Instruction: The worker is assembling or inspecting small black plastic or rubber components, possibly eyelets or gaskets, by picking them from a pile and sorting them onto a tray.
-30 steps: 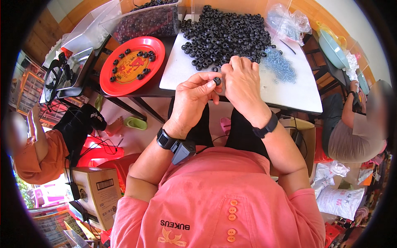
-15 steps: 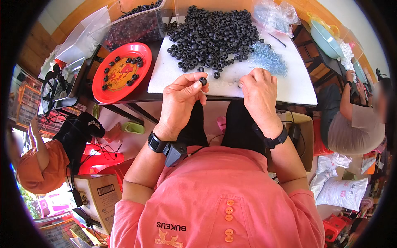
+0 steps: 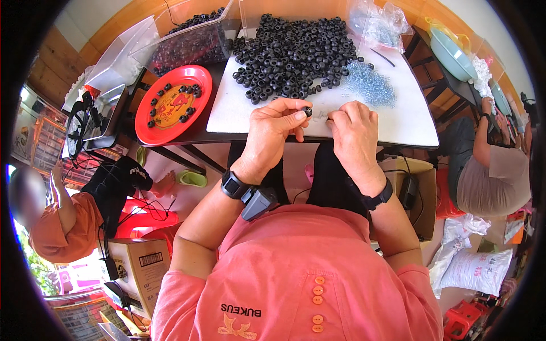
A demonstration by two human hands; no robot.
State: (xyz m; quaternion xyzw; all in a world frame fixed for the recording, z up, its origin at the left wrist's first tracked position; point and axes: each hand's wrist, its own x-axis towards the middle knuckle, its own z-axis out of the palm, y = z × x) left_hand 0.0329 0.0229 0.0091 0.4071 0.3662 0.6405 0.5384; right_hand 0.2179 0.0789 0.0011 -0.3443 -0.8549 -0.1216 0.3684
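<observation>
My left hand pinches a small black ring-shaped part between thumb and forefinger, above the near edge of a white board. Close by on the right, my right hand has its fingertips pressed together just over the board. Whatever those fingers hold, if anything, is too small or hidden. Beyond both hands spreads a big heap of similar black parts. A scatter of tiny clear bluish pieces lies to its right, behind my right hand.
A red round tray with several black parts sits left of the board. Behind it stands a clear bin of black parts. Clear plastic bags lie at the far right. People sit at left and right.
My left hand has moved right with the black ring-shaped part, closer to my right hand. The right hand stays near the same spot, fingers still together.
</observation>
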